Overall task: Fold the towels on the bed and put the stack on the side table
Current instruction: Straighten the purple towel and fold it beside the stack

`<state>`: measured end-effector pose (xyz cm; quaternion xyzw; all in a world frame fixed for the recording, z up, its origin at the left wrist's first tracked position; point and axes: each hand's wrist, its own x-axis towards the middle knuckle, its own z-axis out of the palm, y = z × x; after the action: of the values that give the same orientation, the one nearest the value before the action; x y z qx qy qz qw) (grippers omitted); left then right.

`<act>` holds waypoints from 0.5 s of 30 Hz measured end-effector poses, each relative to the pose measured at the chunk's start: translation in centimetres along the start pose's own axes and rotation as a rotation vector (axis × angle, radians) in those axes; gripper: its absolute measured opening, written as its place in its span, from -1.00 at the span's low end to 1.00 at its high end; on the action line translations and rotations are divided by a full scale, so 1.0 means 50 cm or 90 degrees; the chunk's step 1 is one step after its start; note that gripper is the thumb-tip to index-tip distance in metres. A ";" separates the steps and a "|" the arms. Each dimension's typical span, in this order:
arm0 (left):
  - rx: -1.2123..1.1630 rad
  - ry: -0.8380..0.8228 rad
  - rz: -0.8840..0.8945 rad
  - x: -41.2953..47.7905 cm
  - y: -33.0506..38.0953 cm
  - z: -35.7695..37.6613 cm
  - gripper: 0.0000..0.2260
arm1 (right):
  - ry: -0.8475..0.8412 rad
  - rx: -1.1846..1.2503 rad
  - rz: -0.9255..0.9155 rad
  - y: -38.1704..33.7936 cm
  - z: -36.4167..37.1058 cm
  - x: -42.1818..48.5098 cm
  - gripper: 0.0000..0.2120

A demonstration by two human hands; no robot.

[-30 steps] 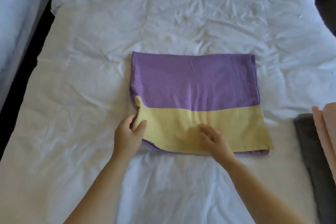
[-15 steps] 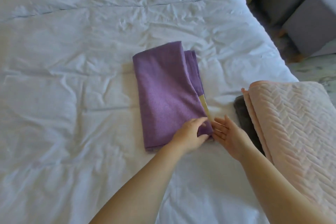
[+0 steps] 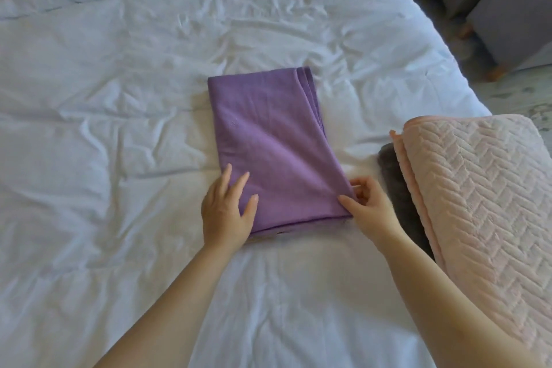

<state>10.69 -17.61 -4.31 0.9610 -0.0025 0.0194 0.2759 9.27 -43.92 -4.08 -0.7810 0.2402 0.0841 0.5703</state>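
A purple towel (image 3: 268, 140) lies folded into a narrow rectangle in the middle of the white bed (image 3: 104, 98). My left hand (image 3: 227, 212) rests flat on its near left corner with straight fingers. My right hand (image 3: 366, 206) pinches the near right corner between thumb and fingers. To the right lies a folded pink quilted towel (image 3: 478, 197) on top of a dark grey towel (image 3: 397, 188), of which only the left edge shows.
The bed's right edge runs diagonally at the upper right. Beyond it stand grey upholstered stools (image 3: 507, 15) with wooden legs on a pale floor. Wrinkled white duvet stretches to the left and far side.
The purple and yellow towel was folded in half sideways, hiding the yellow part. My left hand moved from the right corner to the left corner, and my right hand took the right corner.
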 end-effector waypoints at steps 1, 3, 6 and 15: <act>0.025 -0.044 -0.002 -0.001 -0.008 0.004 -0.57 | -0.022 -0.025 0.031 0.015 -0.005 -0.003 -0.75; 0.084 -0.127 -0.012 -0.002 -0.025 0.013 -0.55 | -0.064 -0.077 0.082 0.034 -0.006 0.000 -0.70; 0.118 -0.134 -0.022 0.009 -0.042 0.017 -0.55 | 0.022 -0.161 0.032 0.013 0.004 0.025 -0.63; 0.146 -0.139 -0.002 0.215 -0.047 -0.002 -0.51 | 0.065 -0.153 -0.046 -0.145 0.083 0.216 -0.68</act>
<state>21.49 -15.51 -5.05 0.9825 -0.0288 -0.0857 0.1626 22.70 -41.37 -3.68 -0.8551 0.2287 0.0517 0.4624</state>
